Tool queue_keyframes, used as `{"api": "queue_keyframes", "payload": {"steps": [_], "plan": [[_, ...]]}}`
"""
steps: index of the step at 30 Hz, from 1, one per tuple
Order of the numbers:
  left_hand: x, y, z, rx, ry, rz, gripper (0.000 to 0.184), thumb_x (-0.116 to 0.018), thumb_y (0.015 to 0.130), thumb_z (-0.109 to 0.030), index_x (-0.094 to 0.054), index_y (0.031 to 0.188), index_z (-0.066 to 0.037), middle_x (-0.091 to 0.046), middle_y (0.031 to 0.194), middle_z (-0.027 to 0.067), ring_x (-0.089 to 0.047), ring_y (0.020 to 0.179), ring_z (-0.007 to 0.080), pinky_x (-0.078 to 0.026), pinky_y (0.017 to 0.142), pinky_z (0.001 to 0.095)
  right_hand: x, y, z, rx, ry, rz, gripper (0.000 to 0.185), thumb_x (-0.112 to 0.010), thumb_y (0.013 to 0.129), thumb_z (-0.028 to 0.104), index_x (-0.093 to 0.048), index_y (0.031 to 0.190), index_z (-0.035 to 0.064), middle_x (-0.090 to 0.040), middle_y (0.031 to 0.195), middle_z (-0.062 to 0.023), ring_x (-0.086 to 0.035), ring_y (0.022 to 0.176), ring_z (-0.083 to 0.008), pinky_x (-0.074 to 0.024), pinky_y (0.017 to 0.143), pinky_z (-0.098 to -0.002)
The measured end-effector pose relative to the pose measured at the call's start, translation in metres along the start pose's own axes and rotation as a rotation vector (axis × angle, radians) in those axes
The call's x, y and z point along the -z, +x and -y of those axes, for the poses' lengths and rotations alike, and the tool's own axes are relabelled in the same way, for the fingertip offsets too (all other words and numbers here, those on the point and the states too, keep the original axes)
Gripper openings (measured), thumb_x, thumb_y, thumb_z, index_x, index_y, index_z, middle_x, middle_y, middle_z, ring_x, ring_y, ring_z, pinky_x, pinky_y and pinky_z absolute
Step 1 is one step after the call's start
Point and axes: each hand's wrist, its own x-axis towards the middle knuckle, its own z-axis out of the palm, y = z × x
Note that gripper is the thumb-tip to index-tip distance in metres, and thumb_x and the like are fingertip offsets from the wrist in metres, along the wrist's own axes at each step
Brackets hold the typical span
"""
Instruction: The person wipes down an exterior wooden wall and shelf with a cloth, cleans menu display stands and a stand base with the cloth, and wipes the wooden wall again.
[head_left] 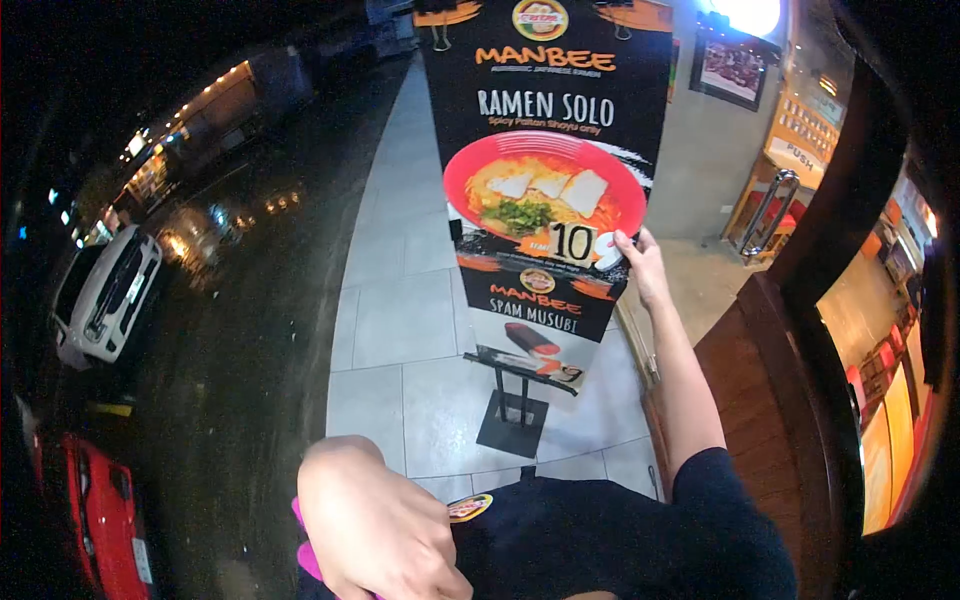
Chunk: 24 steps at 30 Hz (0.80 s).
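Note:
A tall black sign stand (560, 75) rises in front of me, with a printed ramen bowl and a smaller spam musubi panel below. My right hand (645, 265) is at the sign's right edge, beside the price number (572, 243). Its thumb lies on the front face; the other fingers are mostly hidden. Close to my body, my left hand (385, 525) is closed in a fist. Bright pink, cloth-like material (308, 560) shows at its side and beneath it; the fingertips are out of sight.
The sign's square black base (512, 425) rests on grey paving tiles (375, 320). To the left lies a wet, dark road with a white car (110, 295) and a red car (105, 510). A wooden frame (745, 400) and a glass door handle (768, 215) stand right.

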Motion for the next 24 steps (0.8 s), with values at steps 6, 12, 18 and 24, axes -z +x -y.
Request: {"api": "queue_keyframes", "payload": {"steps": [6,12,18,24], "plan": [[-0.015,-0.006,-0.014,0.235,0.21,0.108,0.021,-0.062,0.077,-0.022,-0.057,0.09,-0.006,-0.056,0.073,0.0117,-0.055,0.058,0.0233,-0.044,0.051,0.0324,-0.033,-0.068,0.078,0.234,-0.309,-0.441,0.028,-0.066,0.076,0.021,-0.054,0.095,0.0041,-0.055,0.085,-0.0078,-0.053,0.085,-0.0185,-0.0415,0.08,-0.0306],[0.012,-0.019,-0.035,0.168,0.288,-0.175,0.005,-0.059,0.078,-0.011,-0.062,0.078,-0.008,-0.053,0.073,0.002,-0.047,0.05,0.0099,-0.034,0.039,0.0207,-0.097,-0.213,0.196,0.314,0.279,1.291,0.058,-0.067,0.068,0.02,-0.04,0.112,-0.0054,-0.052,0.097,-0.0189,-0.056,0.086,-0.033,-0.0456,0.077,-0.0401],[0.031,-0.006,-0.049,0.396,0.356,-0.134,0.006,-0.066,0.076,-0.014,-0.071,0.079,-0.013,-0.056,0.068,-0.0033,-0.051,0.048,0.0037,-0.037,0.037,0.0183,-0.14,-0.23,0.185,0.227,-0.373,1.283,0.058,-0.07,0.061,0.019,-0.045,0.106,-0.0087,-0.052,0.095,-0.0244,-0.058,0.08,-0.0374,-0.0488,0.071,-0.0424],[0.068,-0.008,-0.038,0.562,0.362,-0.206,0.023,-0.075,0.069,-0.02,-0.07,0.089,-0.01,-0.06,0.066,0.0014,-0.057,0.05,0.0103,-0.042,0.04,0.0206,-0.163,-0.248,0.169,0.435,-0.201,1.011,0.019,-0.05,0.078,0.015,-0.053,0.088,-0.002,-0.054,0.071,-0.0181,-0.058,0.07,-0.0325,-0.0485,0.062,-0.0398]]}}
